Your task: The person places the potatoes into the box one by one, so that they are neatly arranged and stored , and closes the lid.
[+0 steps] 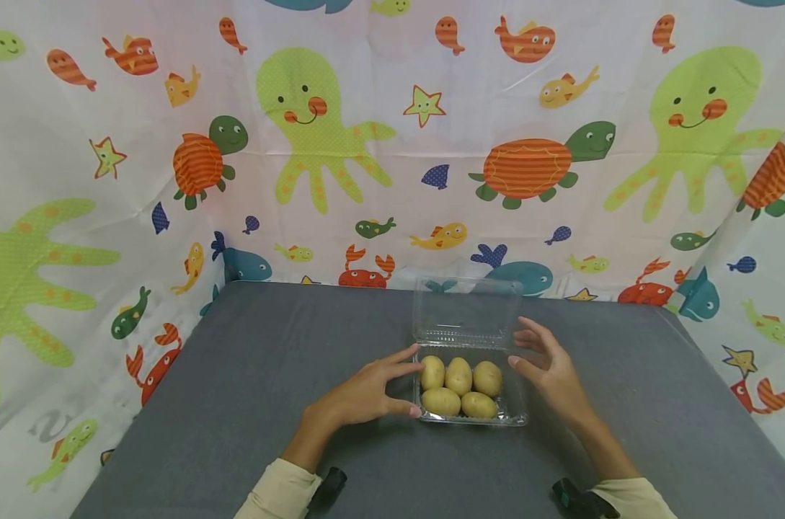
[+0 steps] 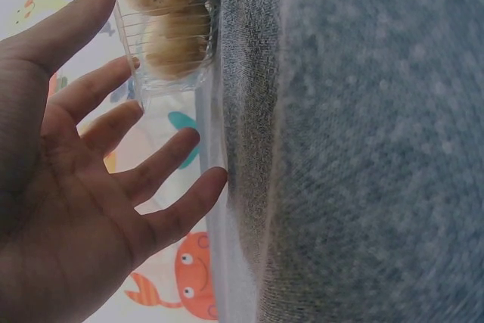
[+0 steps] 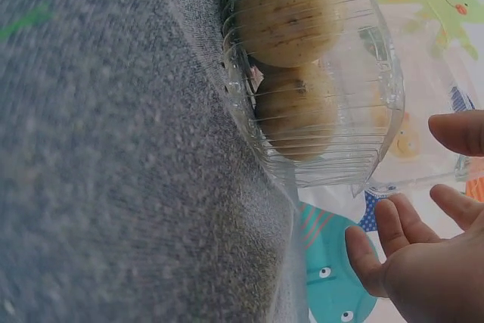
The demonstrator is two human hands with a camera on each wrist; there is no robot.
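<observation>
A clear plastic clamshell container (image 1: 512, 398) sits on the table with its lid (image 1: 466, 313) raised at the back. Several yellow potatoes (image 1: 458, 376) lie inside it, toward the left, while a strip along the right is bare. My left hand (image 1: 365, 389) spans the container's left side, thumb by the front corner and fingertips at the rim. In the left wrist view its fingers are spread and relaxed. My right hand (image 1: 553, 369) hovers by the back right corner near the lid's edge, fingers loosely bent and holding nothing; the right wrist view shows it apart from the ribbed wall.
A dark grey cloth covers the table (image 1: 249, 375). Behind and at both sides hangs a white curtain (image 1: 379, 151) printed with sea animals. The raised lid stands close to the back curtain. Dark straps (image 1: 330, 486) circle both wrists.
</observation>
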